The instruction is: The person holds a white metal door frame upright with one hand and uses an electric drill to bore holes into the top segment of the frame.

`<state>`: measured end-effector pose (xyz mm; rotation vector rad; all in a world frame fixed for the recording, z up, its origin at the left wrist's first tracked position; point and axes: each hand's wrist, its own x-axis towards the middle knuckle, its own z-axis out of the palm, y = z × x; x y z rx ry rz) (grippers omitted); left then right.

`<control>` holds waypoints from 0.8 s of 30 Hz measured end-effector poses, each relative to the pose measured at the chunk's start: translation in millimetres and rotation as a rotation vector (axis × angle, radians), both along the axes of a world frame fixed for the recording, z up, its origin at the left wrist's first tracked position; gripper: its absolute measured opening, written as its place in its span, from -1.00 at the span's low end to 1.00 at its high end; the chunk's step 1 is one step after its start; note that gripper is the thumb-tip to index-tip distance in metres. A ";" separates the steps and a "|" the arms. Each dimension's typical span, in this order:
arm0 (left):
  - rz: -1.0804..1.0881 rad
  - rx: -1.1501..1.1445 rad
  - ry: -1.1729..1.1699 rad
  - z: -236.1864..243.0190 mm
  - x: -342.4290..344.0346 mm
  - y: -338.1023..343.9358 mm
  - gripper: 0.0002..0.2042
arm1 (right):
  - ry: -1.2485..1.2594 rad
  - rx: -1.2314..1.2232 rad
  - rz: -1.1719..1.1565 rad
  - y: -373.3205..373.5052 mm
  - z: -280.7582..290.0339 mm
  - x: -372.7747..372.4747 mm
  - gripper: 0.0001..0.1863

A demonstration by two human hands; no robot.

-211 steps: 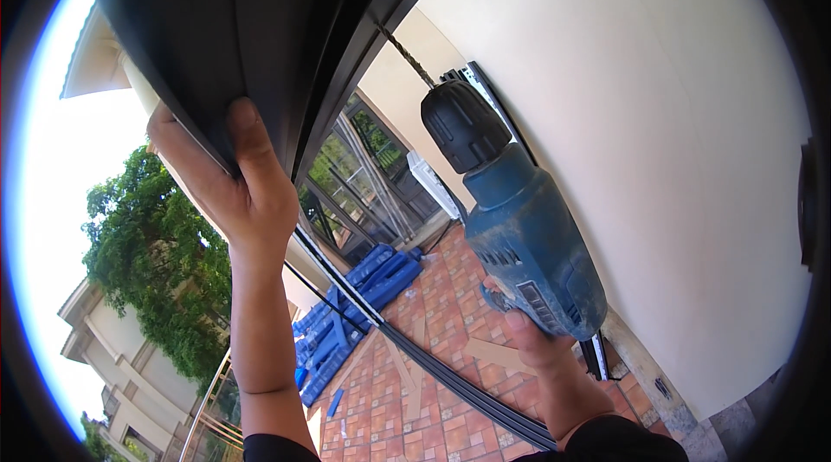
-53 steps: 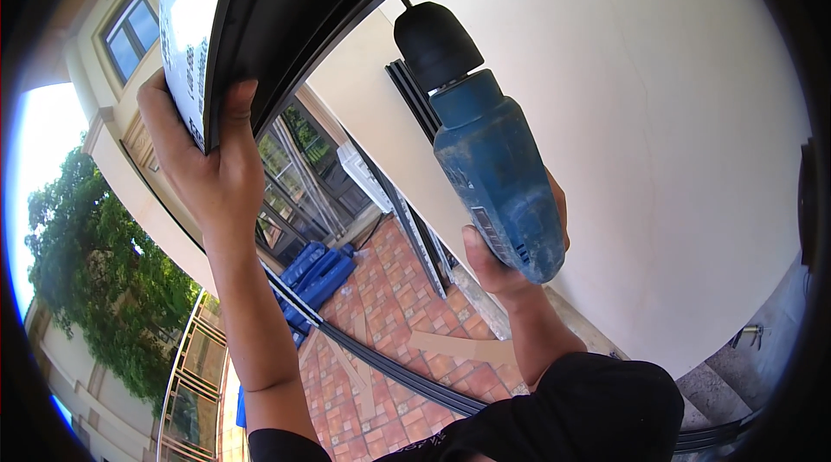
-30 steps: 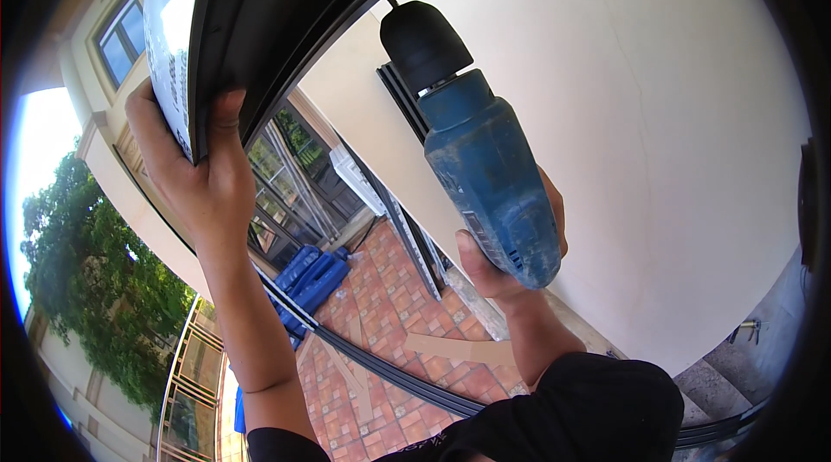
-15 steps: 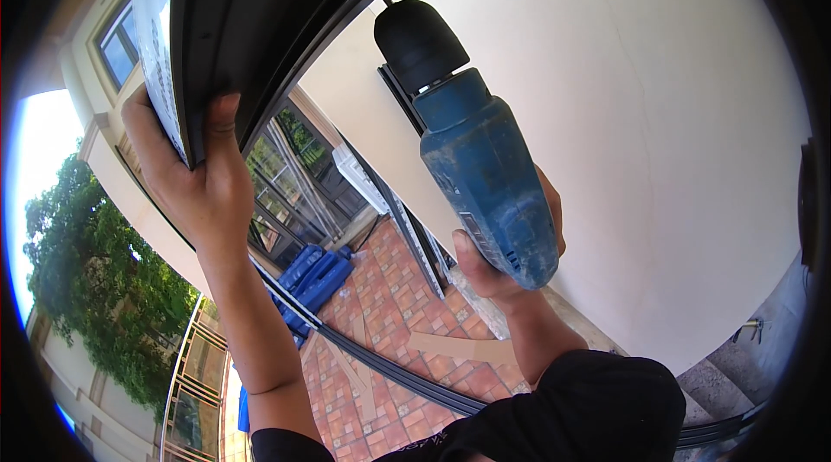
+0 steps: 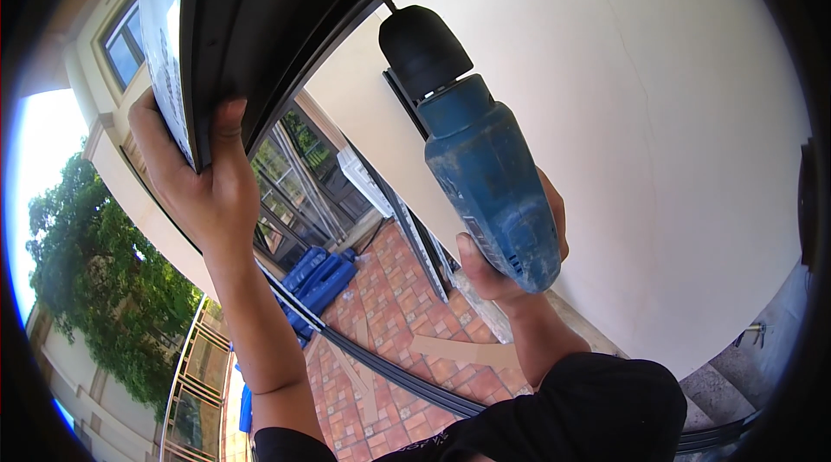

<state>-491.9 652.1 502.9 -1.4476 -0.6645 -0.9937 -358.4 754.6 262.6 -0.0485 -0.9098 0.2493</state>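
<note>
Close head view, tilted upward

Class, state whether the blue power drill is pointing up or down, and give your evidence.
Pointing up. The blue power drill has its black chuck uppermost, the bit meeting the dark overhead frame; the right hand grips its lower end.

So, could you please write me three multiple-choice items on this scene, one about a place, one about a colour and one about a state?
1. Where does the drill bit point?
A. up at the dark metal frame profile
B. down at the brick paving
C. at the tree

2. What colour is the power drill's body?
A. red
B. blue
C. yellow

3. What is the left hand doing?
A. hanging free
B. resting on the wall
C. gripping the profile's edge

Answers:
1 A: the blue power drill, held in the right hand, tips its bit up against the dark metal frame profile.
2 B: its casing is worn blue with a black chuck.
3 C: the left hand wraps its fingers and thumb around the profile.
</note>
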 end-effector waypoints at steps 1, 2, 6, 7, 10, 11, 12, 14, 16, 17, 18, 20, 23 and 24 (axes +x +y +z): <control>-0.004 -0.001 -0.001 -0.1 0.5 0.1 -0.57 | -0.003 0.023 -0.028 1.7 0.9 0.8 -0.13; -0.008 -0.003 -0.002 -0.1 0.9 0.1 -0.57 | -0.006 0.045 -0.056 2.7 1.3 1.5 -0.13; 0.023 0.005 0.000 -1.1 0.7 -0.3 -0.57 | -0.023 0.041 -0.070 3.6 1.5 3.1 -0.14; 0.013 0.002 -0.004 -1.4 0.7 -0.2 -0.57 | -0.011 0.048 -0.050 3.4 2.0 2.9 -0.15; 0.003 0.000 -0.006 -1.7 0.2 0.2 -0.57 | 0.001 0.061 -0.030 4.3 2.0 2.9 -0.14; 0.003 -0.001 -0.004 -1.6 -0.1 0.4 -0.57 | 0.002 0.066 -0.031 4.7 1.8 2.9 -0.14; 0.002 -0.001 -0.004 -1.3 -0.3 0.5 -0.57 | 0.001 0.067 -0.031 5.1 2.4 3.2 -0.14; -0.009 -0.012 -0.012 -0.5 -1.1 -0.6 -0.58 | 0.001 0.082 -0.065 5.6 5.4 3.6 -0.12; -0.007 -0.003 -0.001 1.9 0.5 -2.5 -0.58 | -0.033 0.028 -0.034 0.1 15.6 6.9 -0.11; -0.006 0.005 0.010 1.6 0.8 -4.0 -0.57 | -0.067 -0.027 -0.005 -4.0 18.6 7.7 -0.09; 0.003 -0.035 -0.003 -1.7 1.4 -5.5 -0.57 | -0.072 -0.031 -0.005 -6.5 18.0 6.1 -0.09; -0.004 -0.070 0.010 -5.2 -0.6 0.7 -0.58 | 0.052 0.088 0.099 1.4 18.9 1.8 -0.43; -0.007 -0.036 0.045 0.9 -0.6 0.1 -0.58 | -0.048 0.087 -0.100 6.6 20.4 9.0 -0.38; -0.009 -0.034 0.047 0.8 0.3 0.9 -0.58 | -0.017 0.145 0.053 12.4 12.0 8.2 -0.11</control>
